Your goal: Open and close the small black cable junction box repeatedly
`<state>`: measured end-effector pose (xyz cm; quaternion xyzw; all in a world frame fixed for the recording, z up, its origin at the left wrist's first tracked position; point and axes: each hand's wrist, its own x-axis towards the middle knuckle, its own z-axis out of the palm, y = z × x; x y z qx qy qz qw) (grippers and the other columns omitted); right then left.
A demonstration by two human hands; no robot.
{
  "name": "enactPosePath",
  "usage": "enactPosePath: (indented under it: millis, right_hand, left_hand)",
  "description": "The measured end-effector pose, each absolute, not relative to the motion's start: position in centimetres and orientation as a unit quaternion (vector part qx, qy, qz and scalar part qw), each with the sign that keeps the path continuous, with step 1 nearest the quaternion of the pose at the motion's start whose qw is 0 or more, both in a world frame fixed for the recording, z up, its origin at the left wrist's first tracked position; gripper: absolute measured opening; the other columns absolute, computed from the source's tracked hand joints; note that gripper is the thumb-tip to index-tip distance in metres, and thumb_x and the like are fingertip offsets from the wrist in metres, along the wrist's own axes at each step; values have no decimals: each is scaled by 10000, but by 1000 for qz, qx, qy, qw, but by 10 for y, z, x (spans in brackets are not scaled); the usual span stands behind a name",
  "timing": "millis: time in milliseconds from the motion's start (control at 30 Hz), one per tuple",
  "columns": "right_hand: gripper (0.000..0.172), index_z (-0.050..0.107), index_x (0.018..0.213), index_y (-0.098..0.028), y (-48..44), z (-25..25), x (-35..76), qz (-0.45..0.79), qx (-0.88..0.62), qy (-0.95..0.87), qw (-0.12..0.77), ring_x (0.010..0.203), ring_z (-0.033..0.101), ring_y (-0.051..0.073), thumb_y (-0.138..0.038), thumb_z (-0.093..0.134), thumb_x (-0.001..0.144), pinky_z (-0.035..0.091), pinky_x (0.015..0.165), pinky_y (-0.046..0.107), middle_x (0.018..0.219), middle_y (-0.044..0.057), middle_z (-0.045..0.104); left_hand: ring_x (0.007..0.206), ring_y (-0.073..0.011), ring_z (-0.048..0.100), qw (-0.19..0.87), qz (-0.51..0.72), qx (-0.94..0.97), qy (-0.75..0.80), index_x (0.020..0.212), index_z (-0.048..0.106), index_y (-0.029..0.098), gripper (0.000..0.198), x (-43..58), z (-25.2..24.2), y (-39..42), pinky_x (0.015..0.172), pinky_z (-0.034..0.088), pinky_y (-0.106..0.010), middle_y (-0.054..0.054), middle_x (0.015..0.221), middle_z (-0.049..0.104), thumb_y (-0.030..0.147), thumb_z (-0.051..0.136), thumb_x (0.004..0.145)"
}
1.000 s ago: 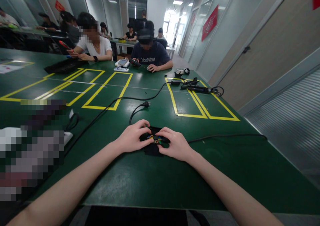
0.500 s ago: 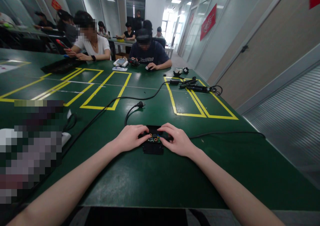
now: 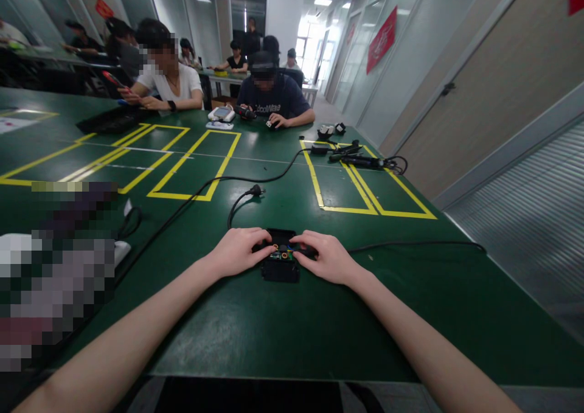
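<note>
A small black box [image 3: 279, 269] lies open on the green table [image 3: 292, 328], with a circuit board and coloured coils [image 3: 281, 255] showing inside. My left hand [image 3: 239, 250] rests on the box's left side, fingers curled over its edge. My right hand [image 3: 326, 257] grips its right side, fingers bent onto the board. A black cable [image 3: 410, 244] leaves the box to the right. Another cable with a plug [image 3: 255, 190] loops away behind the box.
Yellow tape rectangles [image 3: 191, 163] mark the table. Black tools and cables [image 3: 360, 157] lie at the far right. A blurred heap [image 3: 55, 267] sits at my left. Two people [image 3: 274, 97] work at the far edge, others behind them. A wall runs along the right.
The black box has been turned from a tilted position to square on the table. Both hands shifted slightly with it and stay on its sides.
</note>
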<state>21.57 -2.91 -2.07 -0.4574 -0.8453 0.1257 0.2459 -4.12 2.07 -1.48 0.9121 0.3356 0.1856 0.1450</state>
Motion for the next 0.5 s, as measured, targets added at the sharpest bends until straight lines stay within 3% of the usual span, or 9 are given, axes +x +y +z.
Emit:
enactPosePath:
  millis: [200,267,367,500]
  right_hand:
    - [194,683,1109,-214,-28,-18,218,137,-477,-831,251,687,623,155,-291,631,939,450,646,263,830,17,691]
    - [110,673,974,-211,-27,-16,221,138,-485,-827,249,628,589,142,-308,627,948,412,607,253,759,0,666]
    - [207,641,825,-202,-26,-13,225,132,-481,-828,258,578,542,133,-331,590,979,373,575,254,687,-3,627]
    - [275,662,832,-196,-29,-12,228,141,-456,-832,281,559,520,135,-367,542,1011,371,565,261,677,9,624]
  left_hand:
    - [654,-148,630,139,190,910,340,1125,673,214,267,-43,-12,23,613,410,-237,13,778,684,423,552,1013]
    - [655,-147,625,139,198,911,334,1045,669,205,243,-45,-8,24,607,402,-237,9,772,681,412,548,1005]
    - [666,-145,620,149,219,912,314,889,652,190,245,-48,-2,25,622,406,-242,-7,764,675,363,514,993]
    - [595,-119,553,239,249,890,297,764,615,174,139,-49,2,23,595,401,-225,10,670,615,240,524,845]
